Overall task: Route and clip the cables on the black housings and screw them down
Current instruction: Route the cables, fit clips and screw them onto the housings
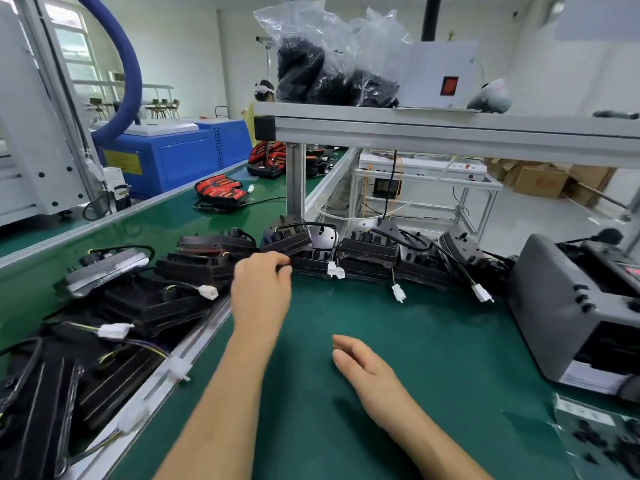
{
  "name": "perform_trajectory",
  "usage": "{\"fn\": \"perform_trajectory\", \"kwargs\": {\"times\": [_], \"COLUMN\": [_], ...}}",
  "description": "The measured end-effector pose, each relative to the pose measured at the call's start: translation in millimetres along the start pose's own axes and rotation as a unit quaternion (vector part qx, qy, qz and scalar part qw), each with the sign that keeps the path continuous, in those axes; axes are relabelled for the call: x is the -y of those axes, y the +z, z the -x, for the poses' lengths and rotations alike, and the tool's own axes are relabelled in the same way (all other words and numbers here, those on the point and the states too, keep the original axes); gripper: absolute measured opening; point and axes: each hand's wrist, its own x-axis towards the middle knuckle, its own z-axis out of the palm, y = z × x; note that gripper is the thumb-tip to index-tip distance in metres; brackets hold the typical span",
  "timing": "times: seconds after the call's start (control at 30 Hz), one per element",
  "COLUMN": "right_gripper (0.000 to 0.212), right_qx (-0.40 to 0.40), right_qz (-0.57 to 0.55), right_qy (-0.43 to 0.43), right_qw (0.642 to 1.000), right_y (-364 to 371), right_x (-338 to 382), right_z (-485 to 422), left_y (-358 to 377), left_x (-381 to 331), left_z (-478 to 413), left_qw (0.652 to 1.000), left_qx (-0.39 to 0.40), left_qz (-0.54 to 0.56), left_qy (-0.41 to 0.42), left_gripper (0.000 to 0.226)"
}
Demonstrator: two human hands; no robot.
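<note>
Several black housings (367, 252) with black cables and white connectors (335, 270) lie in a row along the far side of the green mat (433, 341). My left hand (261, 287) reaches to that row and its fingers curl round the edge of a black housing (304, 263). My right hand (360, 365) hovers low over the mat, fingers relaxed and holding nothing. More housings (166, 296) are piled at the left on the conveyor.
A grey machine (571, 306) stands at the right edge. An aluminium shelf (450, 129) overhead carries bags of black parts (332, 74). The green conveyor belt (166, 216) runs along the left with red-and-black units (220, 190). A person stands far back.
</note>
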Motion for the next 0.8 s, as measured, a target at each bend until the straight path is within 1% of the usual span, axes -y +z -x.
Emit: {"fn": "perform_trajectory", "kwargs": {"times": [0.07,0.1,0.17,0.23,0.27,0.33,0.4,0.47,0.53,0.63,0.7,0.8], "right_gripper": [0.034,0.035,0.037,0.039,0.04,0.043,0.047,0.05,0.052,0.052,0.051,0.05], "right_qx": [0.005,0.007,-0.003,-0.031,-0.045,-0.065,-0.069,-0.076,-0.091,-0.111,-0.114,-0.118], "right_qz": [0.014,0.03,0.082,0.152,0.202,0.32,0.412,0.454,0.465,0.462,0.461,0.459], "right_qy": [0.019,0.029,0.041,0.042,0.037,0.021,0.001,-0.017,-0.031,-0.043,-0.049,-0.053], "right_qw": [1.0,0.999,0.996,0.987,0.978,0.945,0.909,0.887,0.88,0.879,0.879,0.879], "right_y": [-13.2,-21.5,-40.2,-59.0,-67.5,-80.9,-87.9,-88.2,-85.0,-83.2,-84.1,-84.3], "right_x": [1.7,1.4,-2.3,-10.0,-14.8,-24.5,-34.8,-44.1,-49.7,-54.6,-56.2,-58.8], "right_z": [-1.6,-1.6,-1.1,0.6,2.4,6.9,10.8,13.4,14.8,15.3,15.4,15.8], "left_y": [34.2,50.5,80.2,103.7,113.0,128.5,139.5,148.6,153.7,153.0,150.7,144.4], "left_x": [-28.1,-40.3,-60.1,-72.1,-74.9,-75.0,-72.3,-70.1,-69.0,-68.6,-71.7,-85.0], "left_z": [-4.6,-9.1,-20.9,-35.3,-42.6,-56.6,-66.6,-71.0,-70.7,-72.8,-77.3,-81.9], "left_qw": [0.995,0.991,0.984,0.976,0.97,0.955,0.937,0.928,0.928,0.925,0.922,0.925], "left_qx": [0.095,0.128,0.16,0.167,0.168,0.174,0.194,0.22,0.22,0.19,0.185,0.183], "left_qz": [-0.004,-0.015,-0.045,-0.093,-0.124,-0.194,-0.246,-0.256,-0.247,-0.244,-0.232,-0.192], "left_qy": [0.028,0.037,0.067,0.106,0.121,0.143,0.154,0.158,0.17,0.22,0.249,0.27], "left_gripper": [0.022,0.025,0.042,0.062,0.072,0.093,0.105,0.105,0.1,0.092,0.084,0.073]}}
